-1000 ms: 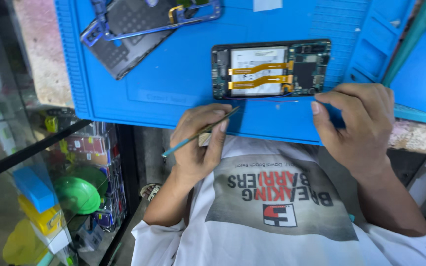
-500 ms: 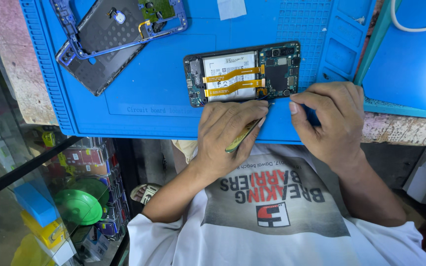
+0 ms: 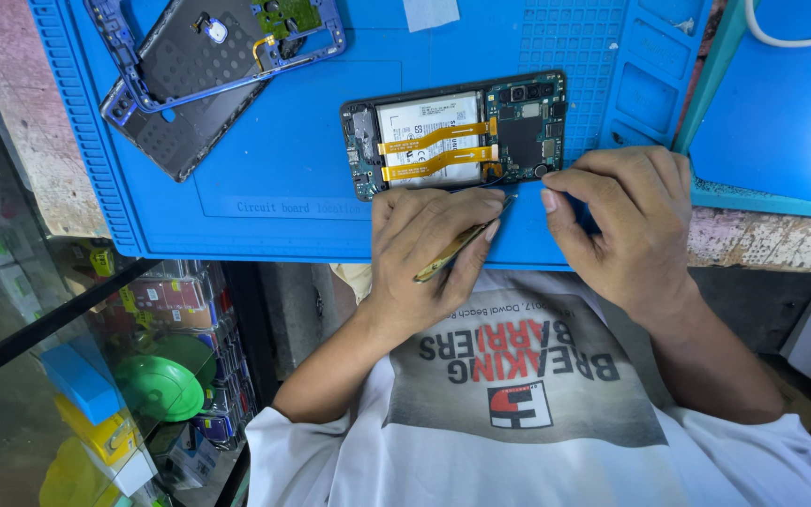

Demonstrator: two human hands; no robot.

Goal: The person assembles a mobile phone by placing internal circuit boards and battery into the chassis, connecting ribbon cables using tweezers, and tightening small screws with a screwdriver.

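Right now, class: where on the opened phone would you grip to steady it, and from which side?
Grip the opened phone by its long outer frame edges, coming from the far side. Its exposed board and orange flex cables face up, and the left hand with tweezers and right hand crowd the near edge.

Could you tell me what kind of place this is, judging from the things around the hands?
Most likely a phone repair bench in a small shop. An opened phone lies on a blue repair mat, a removed frame and back cover sit beside it, and the left hand holds tweezers.
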